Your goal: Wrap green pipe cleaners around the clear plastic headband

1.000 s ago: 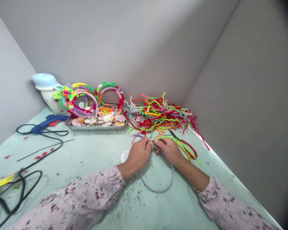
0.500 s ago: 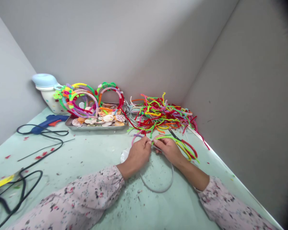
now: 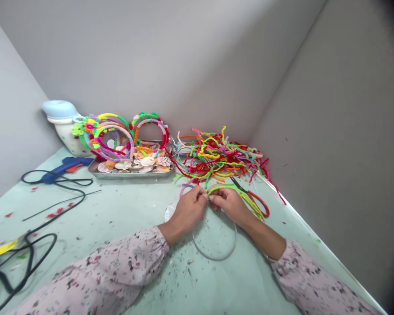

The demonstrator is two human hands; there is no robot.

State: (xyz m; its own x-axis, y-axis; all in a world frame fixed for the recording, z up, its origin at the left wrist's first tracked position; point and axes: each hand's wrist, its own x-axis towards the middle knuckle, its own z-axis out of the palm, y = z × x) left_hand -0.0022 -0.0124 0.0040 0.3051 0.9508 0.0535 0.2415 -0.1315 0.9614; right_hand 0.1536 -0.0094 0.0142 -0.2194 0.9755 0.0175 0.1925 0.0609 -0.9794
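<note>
Both hands come together over the bench (image 3: 124, 210), the left hand (image 3: 188, 205) and the right hand (image 3: 228, 203) each drawn into a narrow pinch, fingertips just beside one another. Watching remotely, I see the right hand holding a lime-green pipe cleaner (image 3: 220, 187) that arches over its fingers and trails toward the red-handled scissors (image 3: 248, 192); the left hand seems to pinch the grey hoop (image 3: 214, 260), though its fingers hide the exact contact from me. I'd judge the wrapping of this hoop to be at an early stage: green shows only by the fingertips, and the long curve below is bare grey, so most of the covering looks left to do. Just past the left hand lies a lilac-and-pink arc (image 3: 184, 189); I can't tell whether it belongs to the same hoop. Farther back, several headbands (image 3: 131, 146) stand fully coloured, as far as I can make out, on the tray (image 3: 131, 175) of shells (image 3: 147, 161), near a heap of loose pipe cleaners (image 3: 221, 153). The grey hoop loops out on the wearer's side of the hands, one flank passing beneath each, while the lime-green strand runs along the far side of the right hand.
</note>
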